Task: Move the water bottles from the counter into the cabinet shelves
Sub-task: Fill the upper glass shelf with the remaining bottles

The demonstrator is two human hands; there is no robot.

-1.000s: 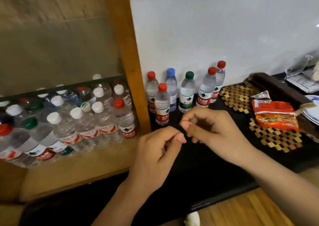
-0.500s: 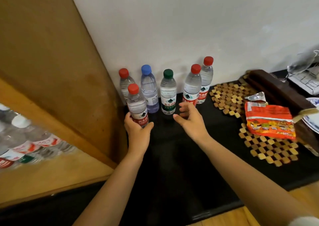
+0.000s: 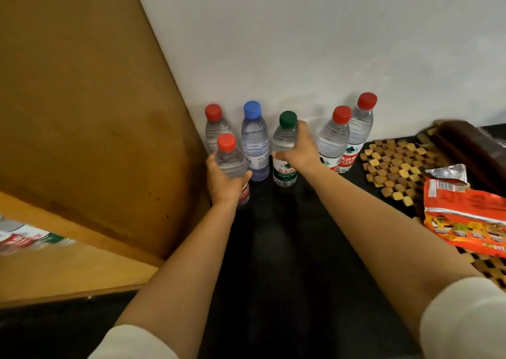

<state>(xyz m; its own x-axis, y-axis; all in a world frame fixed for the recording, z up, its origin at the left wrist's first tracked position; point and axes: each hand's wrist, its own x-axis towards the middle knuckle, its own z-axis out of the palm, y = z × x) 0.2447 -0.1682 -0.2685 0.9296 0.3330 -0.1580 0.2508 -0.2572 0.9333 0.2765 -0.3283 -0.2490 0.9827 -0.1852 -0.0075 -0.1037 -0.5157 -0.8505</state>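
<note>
Both hands are wrapped round bottles on the black worktop (image 3: 273, 249): left hand (image 3: 223, 179) grips the near red-capped bottle (image 3: 229, 157), right hand (image 3: 301, 150) grips the green-capped bottle (image 3: 284, 142). Blue-capped bottle (image 3: 254, 136) stands between them, three more red-capped ones along the far wall.
</note>
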